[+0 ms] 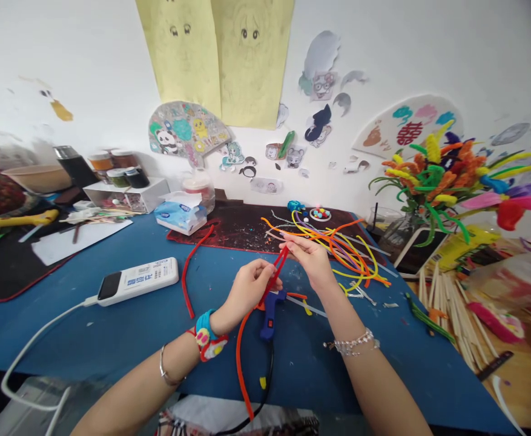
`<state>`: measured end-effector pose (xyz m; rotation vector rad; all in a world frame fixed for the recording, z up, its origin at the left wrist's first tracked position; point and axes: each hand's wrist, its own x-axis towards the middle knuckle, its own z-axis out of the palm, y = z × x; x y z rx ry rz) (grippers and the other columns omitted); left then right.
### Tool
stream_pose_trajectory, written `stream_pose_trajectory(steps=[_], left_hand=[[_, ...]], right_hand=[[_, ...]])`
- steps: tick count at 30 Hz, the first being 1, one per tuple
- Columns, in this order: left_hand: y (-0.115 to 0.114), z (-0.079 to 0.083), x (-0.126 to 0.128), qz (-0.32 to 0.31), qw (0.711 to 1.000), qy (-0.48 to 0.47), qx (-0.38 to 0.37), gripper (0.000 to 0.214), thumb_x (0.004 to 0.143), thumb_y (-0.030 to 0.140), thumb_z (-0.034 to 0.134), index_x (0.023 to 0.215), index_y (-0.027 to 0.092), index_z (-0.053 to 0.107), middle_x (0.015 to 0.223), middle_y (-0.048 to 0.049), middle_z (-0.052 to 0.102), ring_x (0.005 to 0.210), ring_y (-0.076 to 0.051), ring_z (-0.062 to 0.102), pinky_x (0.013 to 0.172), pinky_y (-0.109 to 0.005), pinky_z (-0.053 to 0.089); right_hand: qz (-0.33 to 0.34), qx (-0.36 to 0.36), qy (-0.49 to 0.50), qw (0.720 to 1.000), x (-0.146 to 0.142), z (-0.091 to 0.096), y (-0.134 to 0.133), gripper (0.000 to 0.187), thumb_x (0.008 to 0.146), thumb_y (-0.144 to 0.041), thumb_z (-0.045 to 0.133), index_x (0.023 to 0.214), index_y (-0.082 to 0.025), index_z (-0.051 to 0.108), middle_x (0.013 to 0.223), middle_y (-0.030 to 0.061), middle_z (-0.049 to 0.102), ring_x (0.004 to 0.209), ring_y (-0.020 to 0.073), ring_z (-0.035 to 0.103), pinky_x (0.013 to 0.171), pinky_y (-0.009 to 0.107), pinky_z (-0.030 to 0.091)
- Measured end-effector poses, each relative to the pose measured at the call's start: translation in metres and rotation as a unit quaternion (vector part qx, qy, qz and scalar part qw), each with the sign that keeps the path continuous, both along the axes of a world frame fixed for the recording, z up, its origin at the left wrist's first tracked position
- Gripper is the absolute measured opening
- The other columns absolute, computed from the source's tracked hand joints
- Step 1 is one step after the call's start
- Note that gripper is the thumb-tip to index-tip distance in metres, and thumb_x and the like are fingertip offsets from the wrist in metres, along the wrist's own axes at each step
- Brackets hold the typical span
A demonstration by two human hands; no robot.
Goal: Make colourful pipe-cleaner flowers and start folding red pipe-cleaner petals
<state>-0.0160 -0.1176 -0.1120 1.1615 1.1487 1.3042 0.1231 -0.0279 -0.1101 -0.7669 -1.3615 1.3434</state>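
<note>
Both my hands hold a red pipe cleaner (280, 261) above the middle of the table; it looks doubled over between them. Fingers of my left hand (253, 283) are closed on its lower part. At its upper end, my right hand (309, 257) pinches it between thumb and fingertips. Just below lies a blue hot glue gun (269, 318), partly hidden by my left hand. An orange pipe cleaner (239, 354) curves down from under that hand; whether it is held there I cannot tell. Another red pipe cleaner (187, 280) lies on the blue table mat (156, 333) to the left.
Orange and yellow pipe cleaners (344, 251) are heaped right of my hands. A white power bank (145, 280) with a cable lies left. Behind stand a tissue pack (181, 215) and a dish of pompoms (320, 214). Pipe-cleaner flowers (447, 172) and wooden sticks (449, 315) are at right.
</note>
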Motion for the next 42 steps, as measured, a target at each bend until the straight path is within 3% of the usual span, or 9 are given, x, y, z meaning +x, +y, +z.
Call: stream_pose_trajectory(steps=[5, 10, 17, 23, 28, 32, 36, 39, 42], left_hand=[[-0.004, 0.010, 0.002, -0.074, 0.994, -0.009, -0.077, 0.019, 0.087, 0.030, 0.049, 0.089, 0.012, 0.055, 0.073, -0.0059, 0.068, 0.057, -0.013, 0.065, 0.058, -0.025, 0.052], [-0.009, 0.012, 0.002, -0.193, 0.976, 0.015, -0.095, 0.029, 0.090, 0.035, 0.042, 0.090, 0.011, 0.059, 0.060, -0.0013, 0.061, 0.051, -0.010, 0.062, 0.049, -0.018, 0.046], [-0.010, 0.007, -0.002, -0.237, 0.965, 0.023, -0.111, 0.031, 0.082, 0.042, 0.055, 0.087, 0.011, 0.058, 0.066, -0.0033, 0.064, 0.052, -0.012, 0.063, 0.052, -0.022, 0.050], [-0.014, 0.014, -0.007, -0.334, 0.931, 0.036, -0.141, 0.034, 0.083, 0.044, 0.054, 0.095, 0.013, 0.057, 0.070, -0.0048, 0.065, 0.053, -0.013, 0.063, 0.053, -0.026, 0.051], [-0.015, 0.019, -0.004, -0.318, 0.933, -0.087, -0.143, 0.035, 0.088, 0.045, 0.044, 0.096, 0.013, 0.056, 0.072, -0.0034, 0.058, 0.060, -0.013, 0.061, 0.062, -0.030, 0.051], [-0.011, 0.015, -0.007, -0.296, 0.914, -0.221, -0.169, 0.036, 0.090, 0.046, 0.038, 0.092, 0.014, 0.055, 0.059, 0.0061, 0.033, 0.043, -0.005, 0.035, 0.046, -0.021, 0.039], [-0.009, 0.013, -0.009, -0.274, 0.912, -0.259, -0.162, 0.031, 0.091, 0.043, 0.038, 0.086, 0.016, 0.054, 0.057, 0.0075, 0.021, 0.042, -0.004, 0.017, 0.040, -0.016, 0.021], [-0.010, 0.014, -0.008, -0.260, 0.920, -0.252, -0.147, 0.026, 0.090, 0.038, 0.042, 0.086, 0.016, 0.054, 0.058, 0.0072, 0.024, 0.042, -0.004, 0.022, 0.041, -0.017, 0.025], [-0.010, 0.013, -0.006, -0.228, 0.941, -0.222, -0.118, 0.024, 0.087, 0.036, 0.049, 0.088, 0.014, 0.059, 0.064, 0.0030, 0.039, 0.052, -0.007, 0.042, 0.053, -0.021, 0.038]], right_hand=[[0.016, 0.009, 0.004, 1.000, 0.000, 0.003, -0.003, 0.035, 0.071, -0.034, 0.072, 0.103, -0.021, 0.066, 0.087, 0.0054, 0.074, 0.083, 0.0197, 0.069, 0.075, 0.033, 0.055], [-0.007, 0.008, 0.020, 1.000, 0.003, 0.004, -0.001, 0.027, 0.070, -0.035, 0.072, 0.092, -0.020, 0.068, 0.088, 0.0053, 0.074, 0.081, 0.0190, 0.069, 0.075, 0.032, 0.054], [-0.024, -0.011, 0.064, 0.998, 0.019, 0.003, 0.013, 0.023, 0.071, -0.031, 0.072, 0.092, -0.022, 0.066, 0.088, 0.0014, 0.074, 0.075, 0.0130, 0.068, 0.072, 0.026, 0.053], [0.019, -0.019, 0.064, 0.998, 0.018, 0.006, 0.008, 0.022, 0.069, -0.031, 0.073, 0.089, -0.023, 0.067, 0.084, 0.0009, 0.074, 0.074, 0.0127, 0.067, 0.069, 0.024, 0.052], [0.069, -0.010, 0.056, 0.996, 0.014, 0.009, -0.002, 0.018, 0.071, -0.030, 0.073, 0.087, -0.024, 0.068, 0.081, 0.0009, 0.074, 0.080, 0.0144, 0.067, 0.073, 0.025, 0.051], [0.085, -0.011, 0.048, 0.995, 0.012, 0.010, -0.005, 0.018, 0.071, -0.032, 0.072, 0.086, -0.024, 0.067, 0.082, 0.0009, 0.073, 0.078, 0.0142, 0.066, 0.070, 0.025, 0.050], [0.081, -0.014, 0.046, 0.996, 0.011, 0.011, -0.005, 0.019, 0.070, -0.033, 0.072, 0.086, -0.024, 0.067, 0.082, -0.0003, 0.073, 0.062, 0.0108, 0.061, 0.063, 0.024, 0.049], [0.066, -0.012, 0.038, 0.997, 0.011, 0.009, -0.005, 0.020, 0.070, -0.032, 0.072, 0.087, -0.024, 0.066, 0.082, 0.0003, 0.072, 0.059, 0.0107, 0.059, 0.061, 0.025, 0.050], [0.061, -0.004, 0.037, 0.997, 0.010, 0.009, -0.005, 0.020, 0.070, -0.032, 0.072, 0.086, -0.023, 0.067, 0.083, 0.0008, 0.072, 0.061, 0.0113, 0.059, 0.061, 0.025, 0.051]])
